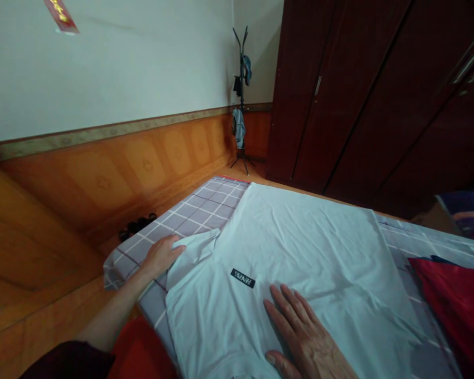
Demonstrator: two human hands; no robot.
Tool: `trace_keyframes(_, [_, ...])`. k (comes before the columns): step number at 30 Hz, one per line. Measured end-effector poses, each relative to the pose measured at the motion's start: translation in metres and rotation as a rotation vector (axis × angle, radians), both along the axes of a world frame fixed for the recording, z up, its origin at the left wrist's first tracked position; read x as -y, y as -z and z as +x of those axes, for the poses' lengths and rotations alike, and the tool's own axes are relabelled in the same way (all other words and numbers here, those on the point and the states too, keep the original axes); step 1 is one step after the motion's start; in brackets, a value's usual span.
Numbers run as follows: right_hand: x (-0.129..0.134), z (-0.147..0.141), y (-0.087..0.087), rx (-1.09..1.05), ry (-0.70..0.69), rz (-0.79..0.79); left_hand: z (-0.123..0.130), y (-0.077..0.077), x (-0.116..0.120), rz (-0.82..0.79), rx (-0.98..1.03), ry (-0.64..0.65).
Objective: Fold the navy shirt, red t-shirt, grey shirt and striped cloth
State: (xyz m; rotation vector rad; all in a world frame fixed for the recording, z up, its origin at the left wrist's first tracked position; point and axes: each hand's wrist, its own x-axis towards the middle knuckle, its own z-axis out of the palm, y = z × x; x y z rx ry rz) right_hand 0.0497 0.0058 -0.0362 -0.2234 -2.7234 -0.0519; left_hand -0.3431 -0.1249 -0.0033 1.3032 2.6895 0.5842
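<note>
A white T-shirt point(300, 237) lies spread out on a bed with a grey checked sheet point(197, 208). It carries a small dark label with light lettering point(243, 278) on its chest, and soft wrinkles run across the cloth. At the sleeve on the left, my left hand point(164, 256) has its thumb and fingers closed at the hem. My right hand point(300, 331) is over the front of the shirt, to the right of the label, palm down with its fingers stretched out and nothing held. The collar is partly cut off at the bottom of the view.
Red cloth point(454, 300) lies on the bed at the right. Beyond the bed stand a dark red wardrobe point(339, 105) and a black coat stand point(242, 95) with clothes on it. Dark shoes point(136, 225) are on the floor by the orange wall panelling point(146, 163).
</note>
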Motion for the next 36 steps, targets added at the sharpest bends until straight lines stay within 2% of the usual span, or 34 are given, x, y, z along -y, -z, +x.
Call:
trace_keyframes(4, [-0.003, 0.0, -0.002, -0.005, -0.007, 0.019, -0.013, -0.002, 0.01, 0.151, 0.203, -0.124])
trace_keyframes(8, [-0.002, -0.002, -0.002, -0.024, -0.004, 0.064, -0.016, -0.004, 0.012, 0.173, 0.254, -0.125])
trace_keyframes(13, [0.0, -0.002, -0.001, -0.05, 0.014, 0.114, -0.011, -0.006, 0.008, 0.261, 0.493, -0.148])
trace_keyframes(16, [0.001, -0.003, 0.002, -0.058, 0.014, 0.12, -0.003, -0.016, 0.005, 0.367, 0.55, -0.156])
trace_keyframes(19, [0.001, -0.004, 0.003, -0.051, 0.011, 0.119, 0.021, -0.036, -0.006, 0.485, 0.6, -0.123])
trace_keyframes(21, [0.002, -0.004, 0.002, -0.038, 0.013, 0.104, 0.05, -0.05, -0.019, 0.519, 0.59, -0.045])
trace_keyframes(23, [0.002, -0.004, -0.001, -0.016, 0.008, 0.077, 0.087, -0.058, -0.033, 0.467, 0.531, 0.091])
trace_keyframes(26, [0.004, -0.003, -0.007, 0.011, -0.005, 0.026, 0.134, -0.059, -0.046, 0.199, 0.463, 0.423])
trace_keyframes(28, [0.005, -0.003, -0.01, 0.027, -0.005, -0.01, 0.148, -0.053, -0.049, 0.001, 0.462, 0.585])
trace_keyframes(30, [0.006, -0.003, -0.011, 0.046, -0.006, -0.058, 0.145, -0.045, -0.05, -0.043, 0.461, 0.587])
trace_keyframes(33, [0.006, -0.003, -0.011, 0.068, 0.0, -0.148, 0.118, -0.039, -0.058, 0.089, 0.392, 0.475])
trace_keyframes(36, [0.007, -0.003, -0.012, 0.093, 0.005, -0.222, 0.089, -0.036, -0.075, 0.138, 0.298, 0.446])
